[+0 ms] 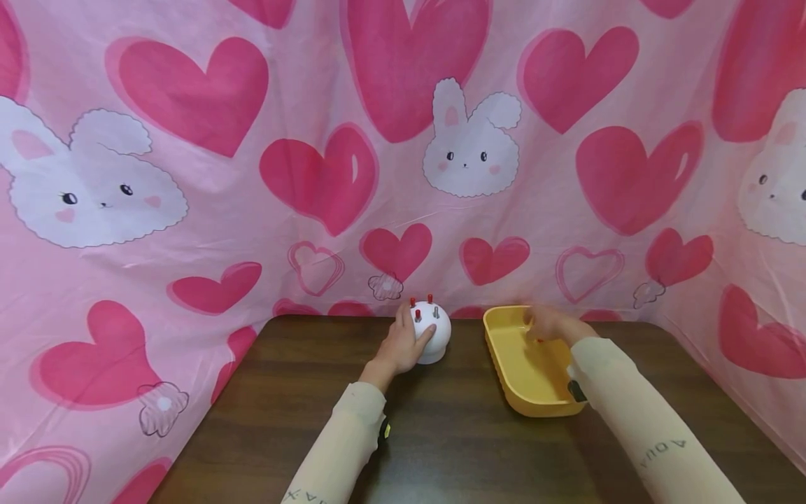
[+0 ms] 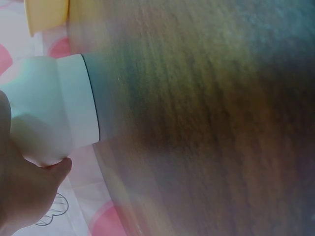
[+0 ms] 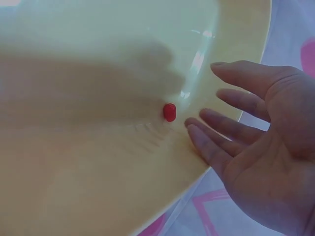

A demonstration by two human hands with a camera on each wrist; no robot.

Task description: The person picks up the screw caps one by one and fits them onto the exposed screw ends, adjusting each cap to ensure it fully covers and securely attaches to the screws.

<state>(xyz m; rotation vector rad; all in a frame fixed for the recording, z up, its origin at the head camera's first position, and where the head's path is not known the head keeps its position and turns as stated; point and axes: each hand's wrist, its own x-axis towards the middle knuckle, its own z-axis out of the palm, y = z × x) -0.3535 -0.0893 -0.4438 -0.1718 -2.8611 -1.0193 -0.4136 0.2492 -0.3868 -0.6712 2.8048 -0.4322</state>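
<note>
A white rounded object (image 1: 439, 341) with a flat collar-like base stands on the table. Several metal pegs (image 1: 436, 312) stick up from its top, some with red caps (image 1: 418, 313). My left hand (image 1: 403, 343) grips it from the left side, the thumb around its front; in the left wrist view the hand (image 2: 29, 191) curves about the white body (image 2: 42, 105). My right hand (image 1: 550, 323) reaches into a yellow tray (image 1: 504, 364). In the right wrist view that hand (image 3: 275, 123) has its fingers spread and relaxed, beside a small red cap (image 3: 170, 112) lying on the tray floor.
The dark wooden table (image 1: 302, 392) bears both the white object and the tray, which stands to its right. Behind the far edge hangs a pink cloth (image 1: 327, 91) with hearts and rabbits, and it also covers the sides.
</note>
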